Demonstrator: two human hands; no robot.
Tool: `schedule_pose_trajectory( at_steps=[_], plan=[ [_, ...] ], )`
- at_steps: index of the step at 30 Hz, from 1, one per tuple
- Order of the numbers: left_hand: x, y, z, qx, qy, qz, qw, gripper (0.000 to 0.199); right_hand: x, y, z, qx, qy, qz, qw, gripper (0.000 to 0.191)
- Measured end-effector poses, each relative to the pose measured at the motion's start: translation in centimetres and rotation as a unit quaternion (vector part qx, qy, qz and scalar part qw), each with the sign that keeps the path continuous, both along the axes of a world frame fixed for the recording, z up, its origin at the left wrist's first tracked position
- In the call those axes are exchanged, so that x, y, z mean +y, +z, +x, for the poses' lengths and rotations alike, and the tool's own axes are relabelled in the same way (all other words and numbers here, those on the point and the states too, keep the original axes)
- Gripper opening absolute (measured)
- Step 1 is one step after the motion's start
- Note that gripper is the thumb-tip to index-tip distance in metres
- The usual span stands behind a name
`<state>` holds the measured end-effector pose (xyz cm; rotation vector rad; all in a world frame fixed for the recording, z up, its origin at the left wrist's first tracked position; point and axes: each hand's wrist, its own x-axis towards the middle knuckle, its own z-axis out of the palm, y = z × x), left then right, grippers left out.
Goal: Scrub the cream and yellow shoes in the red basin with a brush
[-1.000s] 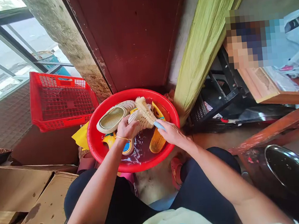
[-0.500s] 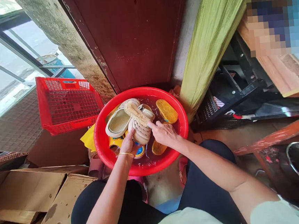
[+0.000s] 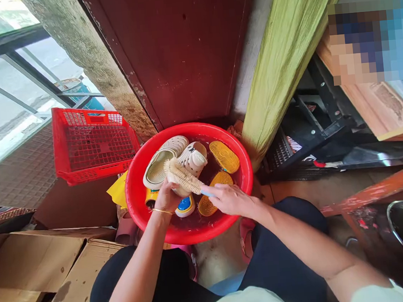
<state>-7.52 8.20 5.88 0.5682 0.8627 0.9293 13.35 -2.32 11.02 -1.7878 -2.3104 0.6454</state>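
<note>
My left hand (image 3: pixel 166 196) grips a cream clog (image 3: pixel 192 160) by its toe end, holding it tilted over the red basin (image 3: pixel 241 199). Closed round the blue handle of a scrub brush (image 3: pixel 184 178), my right hand (image 3: pixel 230 198) presses the pale bristles across the clog's toe. Another cream clog (image 3: pixel 155 170) rests in the basin, left of the held one. Yellow clogs lie in the water: one sole (image 3: pixel 225 156) at the right, another sole (image 3: pixel 211 202) near my right hand, and a blue-and-yellow shoe (image 3: pixel 185 206) below my left hand.
A red plastic crate (image 3: pixel 95 144) stands left of the basin, above a yellow item (image 3: pixel 118 190). Cardboard (image 3: pixel 34 255) lies at lower left. Behind are a dark red door (image 3: pixel 179 54) and a green curtain (image 3: pixel 268 70). A wooden table edge (image 3: pixel 377 107) is at right; a person there is blurred.
The brush has come down and nearer to me over the clog's toe, and my right hand has moved with it. My left hand has shifted slightly left and down.
</note>
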Motion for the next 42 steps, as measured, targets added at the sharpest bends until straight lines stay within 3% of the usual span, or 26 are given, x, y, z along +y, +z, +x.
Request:
schedule_pose_trajectory(
  at_steps=[4, 8, 11, 16, 18, 24, 26, 29, 31, 36, 38, 42],
  plan=[
    [0.8, 0.3, -1.1, -0.015, -0.003, -0.075, 0.997, 0.071, -2.3, 0.0, 1.2, -0.068, -0.013, -0.023, 0.997, 0.057],
    [0.5, 0.8, -0.7, -0.028, -0.021, -0.09, 0.995, 0.059, -1.0, -0.6, 2.5, -0.105, -0.078, -0.021, 0.991, 0.059],
    [0.3, 1.1, 0.0, -0.032, 0.01, -0.089, 0.995, 0.051, 0.3, -0.8, 1.4, -0.105, -0.109, 0.012, 0.988, 0.06],
    [0.7, 1.2, -0.6, -0.022, 0.068, -0.121, 0.99, 0.048, 1.4, -1.6, -1.5, -0.058, -0.032, 0.072, 0.995, 0.058],
    [0.9, 1.1, -1.6, -0.018, 0.077, -0.136, 0.987, 0.048, 1.8, -2.3, -0.9, -0.055, -0.034, 0.071, 0.995, 0.057],
    [1.0, 0.5, -3.0, -0.039, 0.084, -0.158, 0.983, 0.049, 2.7, -4.2, 2.9, -0.095, -0.127, 0.03, 0.987, 0.057],
    [1.0, 0.2, -2.5, -0.046, 0.084, -0.164, 0.982, 0.046, 2.1, -4.4, 1.6, -0.086, -0.104, 0.048, 0.99, 0.057],
    [1.0, -0.1, -1.8, -0.055, 0.101, -0.157, 0.981, 0.043, 1.2, -4.6, -1.4, -0.061, -0.013, 0.085, 0.994, 0.057],
    [1.0, -0.2, -1.8, -0.058, 0.098, -0.16, 0.981, 0.044, 1.4, -4.8, -2.0, -0.062, -0.003, 0.09, 0.994, 0.058],
    [0.9, -0.5, -2.5, -0.059, 0.075, -0.178, 0.979, 0.051, 3.4, -5.6, 2.3, -0.111, -0.14, 0.035, 0.983, 0.058],
    [0.9, -0.7, -2.5, -0.07, 0.07, -0.177, 0.979, 0.053, 3.2, -6.1, 2.9, -0.118, -0.158, 0.032, 0.98, 0.058],
    [1.0, -0.7, -2.0, -0.074, 0.089, -0.181, 0.977, 0.052, 1.4, -6.9, -0.1, -0.089, -0.031, 0.086, 0.992, 0.058]
  ],
)
